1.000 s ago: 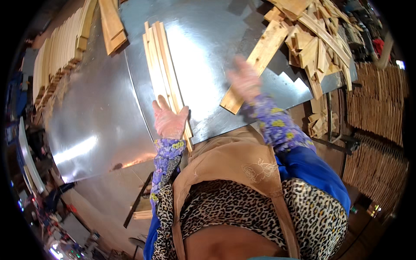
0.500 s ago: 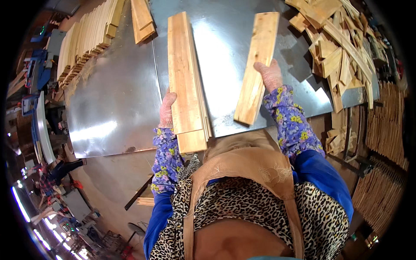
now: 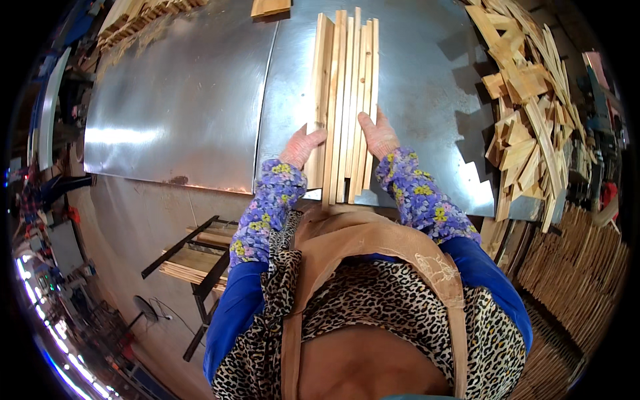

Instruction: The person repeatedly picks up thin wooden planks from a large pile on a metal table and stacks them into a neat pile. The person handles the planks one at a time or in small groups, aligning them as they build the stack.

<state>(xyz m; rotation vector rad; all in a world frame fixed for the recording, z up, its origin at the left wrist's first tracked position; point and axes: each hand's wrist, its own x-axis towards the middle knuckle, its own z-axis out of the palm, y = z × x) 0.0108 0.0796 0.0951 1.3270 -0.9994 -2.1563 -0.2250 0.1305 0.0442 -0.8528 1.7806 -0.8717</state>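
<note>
Several narrow wooden boards [image 3: 343, 100] stand on edge, side by side, as one bundle at the near edge of the shiny metal table [image 3: 193, 93]. My left hand [image 3: 304, 145] grips the bundle's left side, thumb on top. Against its right side presses my right hand [image 3: 379, 135], thumb at the upper edge and the other fingers mostly hidden. The near ends of the boards are uneven, and some stick out past the table's edge toward my apron [image 3: 380, 247].
A heap of thin wood offcuts [image 3: 523, 133] covers the table's right end. Stacked boards [image 3: 143, 15] lie at the far left, with a few more boards [image 3: 271, 8] beyond the seam. A dark metal frame holding boards [image 3: 197, 263] stands left of me; tall stacks [image 3: 573, 257] stand at right.
The separate board in my right hand has joined the bundle in my left. The boards have turned from lying flat to standing on edge, and my hands have come closer together.
</note>
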